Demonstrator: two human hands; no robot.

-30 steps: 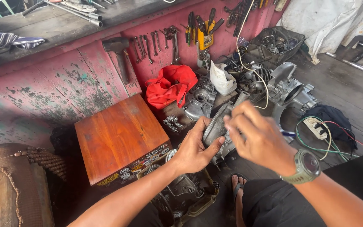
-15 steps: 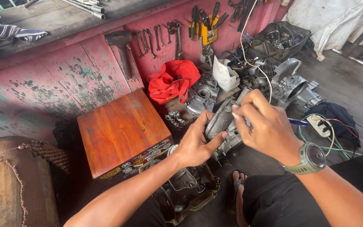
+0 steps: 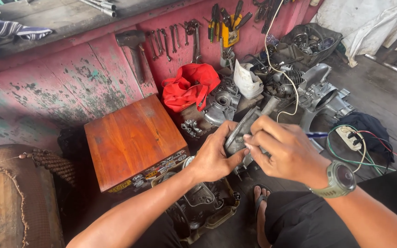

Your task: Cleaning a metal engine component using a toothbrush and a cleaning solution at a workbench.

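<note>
We see a warm orange-brown wooden box (image 3: pixel 134 140) with pale stickers along its lower edge. Behind it the wall (image 3: pixel 47 92) is faded pink-red, flecked with green and grey patches. Right of the box lies a bright red cloth (image 3: pixel 189 89); beyond that, a dull silver-grey metal part (image 3: pixel 237 133), and an olive-green watch (image 3: pixel 341 179) farther right.

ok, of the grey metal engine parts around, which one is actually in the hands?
The grey metal casting, clamped between left hand and right hand. The other engine parts lie untouched on the floor behind.
</note>
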